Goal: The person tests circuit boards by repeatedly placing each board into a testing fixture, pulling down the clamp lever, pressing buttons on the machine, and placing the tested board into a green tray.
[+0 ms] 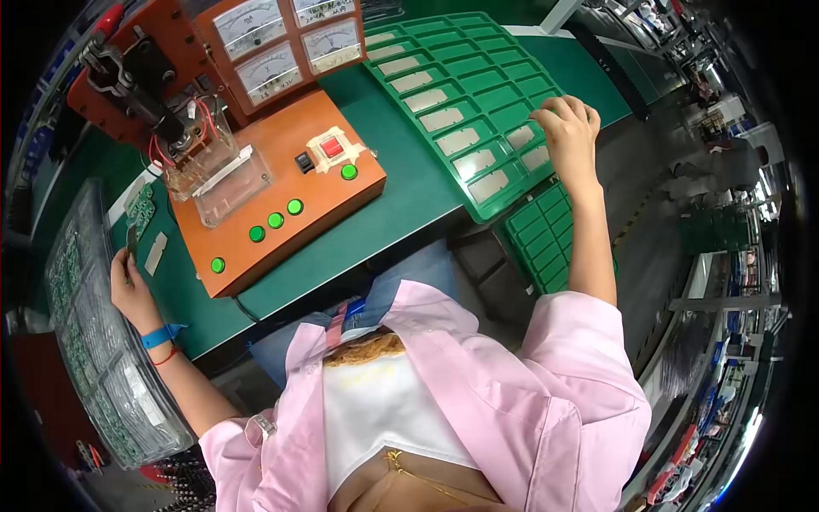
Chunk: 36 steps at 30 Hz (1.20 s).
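In the head view, the left hand [134, 294] is at the left side of the frame, with a blue band [160, 336] on its wrist. Its thumb and fingers pinch a thin dark board [131, 240], which stands up on its edge. Just beside that board, a green board [140, 207] and a pale strip [156, 253] lie on the green table [409, 224]. A clear plastic tray [141, 397] with more green boards in it is at the far left.

The right hand [569, 132] is up at the upper right, over the right edge of a big green tray [495, 92]. Its fingers are bent, but I can't tell if they hold anything. Pale flat pieces [459, 139] sit in some of the tray's slots, many down its left side. A smaller green tray [542, 230] is lower down, under the right hand.

Between the hands is an orange box [328, 200] with round green buttons [275, 220] and a red switch [332, 148]. Dials with needles [267, 73] are at the top.
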Tool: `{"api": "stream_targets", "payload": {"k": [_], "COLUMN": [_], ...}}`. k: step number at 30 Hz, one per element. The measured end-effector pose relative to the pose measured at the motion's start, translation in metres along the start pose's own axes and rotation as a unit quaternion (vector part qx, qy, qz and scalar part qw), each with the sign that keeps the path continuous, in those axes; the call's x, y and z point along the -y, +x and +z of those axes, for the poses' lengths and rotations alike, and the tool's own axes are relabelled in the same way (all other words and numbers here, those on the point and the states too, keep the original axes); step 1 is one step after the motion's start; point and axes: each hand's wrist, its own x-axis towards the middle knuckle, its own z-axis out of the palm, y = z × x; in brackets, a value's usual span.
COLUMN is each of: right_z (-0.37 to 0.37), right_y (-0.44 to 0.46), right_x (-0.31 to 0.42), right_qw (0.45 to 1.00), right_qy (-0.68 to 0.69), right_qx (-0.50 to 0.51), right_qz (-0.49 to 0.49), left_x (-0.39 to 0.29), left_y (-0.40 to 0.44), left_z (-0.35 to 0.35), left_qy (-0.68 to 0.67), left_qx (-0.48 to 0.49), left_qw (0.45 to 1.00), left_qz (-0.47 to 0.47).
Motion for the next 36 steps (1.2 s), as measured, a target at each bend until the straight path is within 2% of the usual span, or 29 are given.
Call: {"api": "stream_targets", "payload": {"k": [2,4,7,9,10,11,14,19,22,28,30,33,36], "right_z": [0.011,0.023,0.044,0.043,0.044,0.043,0.024,0.002,0.014,0.041,0.043,0.044,0.043], "right_y": [0.003,0.013,0.026,0.033,0.033,0.037,0.046,0.031,0.013,0.002,0.0,0.002,0.002], "right_x": [-0.011,-0.014,-0.016,-0.008,-0.007,0.0,0.043,0.137,0.182,0.194,0.193,0.194,0.194], "right_qw": [0.999,0.996,0.978,0.976,0.987,0.991,0.998,0.975,0.947,0.91,0.911,0.909,0.911], "right_qy": [-0.006,0.023,0.084,0.06,0.06,0.07,0.038,0.192,0.267,0.362,0.367,0.375,0.375], "right_qx": [0.027,0.052,0.16,0.207,0.142,0.106,0.023,-0.079,-0.139,-0.199,-0.188,-0.18,-0.172], "right_qz": [-0.037,-0.071,-0.101,-0.045,-0.052,-0.04,-0.044,-0.081,-0.111,-0.033,-0.015,-0.012,-0.011], "left_x": [-0.019,-0.047,-0.076,-0.086,-0.099,-0.108,-0.136,-0.16,-0.17,-0.174,-0.172,-0.172,-0.176], "left_y": [-0.008,-0.015,-0.027,-0.035,-0.037,-0.037,-0.031,-0.01,-0.003,0.002,-0.001,-0.004,-0.002], "left_z": [-0.006,-0.01,-0.019,-0.025,-0.031,-0.034,-0.037,-0.017,0.002,0.016,0.019,0.017,0.015], "left_qy": [-0.019,-0.093,-0.118,-0.094,-0.09,-0.063,-0.094,-0.057,-0.016,0.016,0.007,-0.012,0.012], "left_qx": [-0.01,-0.038,-0.05,-0.053,-0.034,-0.027,-0.011,0.031,0.064,0.108,0.088,0.102,0.136], "left_qw": [0.999,0.994,0.992,0.994,0.995,0.995,0.983,0.954,0.943,0.943,0.945,0.956,0.951], "left_qz": [-0.037,-0.03,-0.022,0.006,0.016,0.068,0.159,0.292,0.325,0.314,0.315,0.273,0.278]}}
